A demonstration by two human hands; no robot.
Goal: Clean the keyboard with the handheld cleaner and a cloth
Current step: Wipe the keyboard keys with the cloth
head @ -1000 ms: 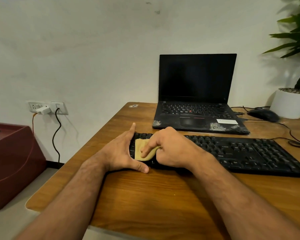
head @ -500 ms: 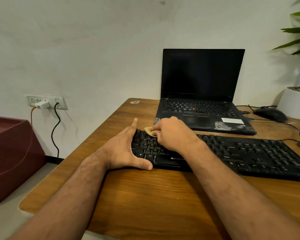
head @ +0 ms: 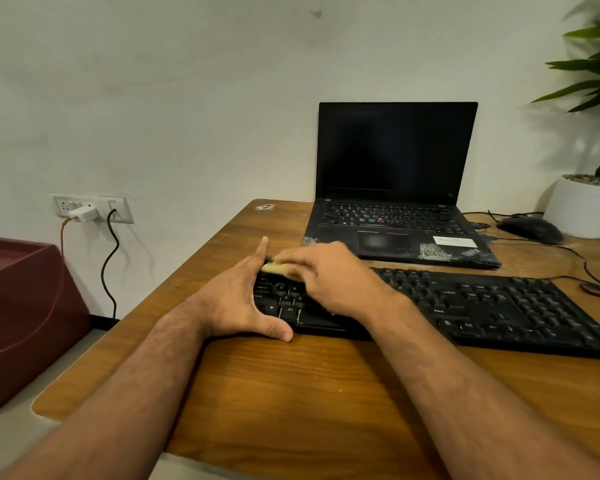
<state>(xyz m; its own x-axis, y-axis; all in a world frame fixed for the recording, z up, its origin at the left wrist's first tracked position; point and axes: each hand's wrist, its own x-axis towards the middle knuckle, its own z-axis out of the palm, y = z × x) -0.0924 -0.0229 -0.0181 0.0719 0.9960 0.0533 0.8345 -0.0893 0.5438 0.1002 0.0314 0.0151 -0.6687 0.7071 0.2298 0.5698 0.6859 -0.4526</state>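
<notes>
A black keyboard (head: 482, 303) lies across the wooden desk (head: 291, 393). My left hand (head: 236, 299) rests against the keyboard's left end, fingers straight and thumb along its front edge. My right hand (head: 329, 278) holds a small yellow cloth (head: 278, 268) with curled fingers and presses it on the far left keys, close to my left forefinger. Most of the cloth is hidden under my fingers. No handheld cleaner is in view.
An open black laptop (head: 395, 188) stands just behind the keyboard. A black mouse (head: 530, 228), cables and a white plant pot (head: 582, 206) sit at the back right. A wall socket (head: 90, 207) and a dark red box (head: 25, 313) are left of the desk.
My right hand has carried the cloth from the keyboard's near left keys up to its far left corner. My left hand has stayed at the left end.
</notes>
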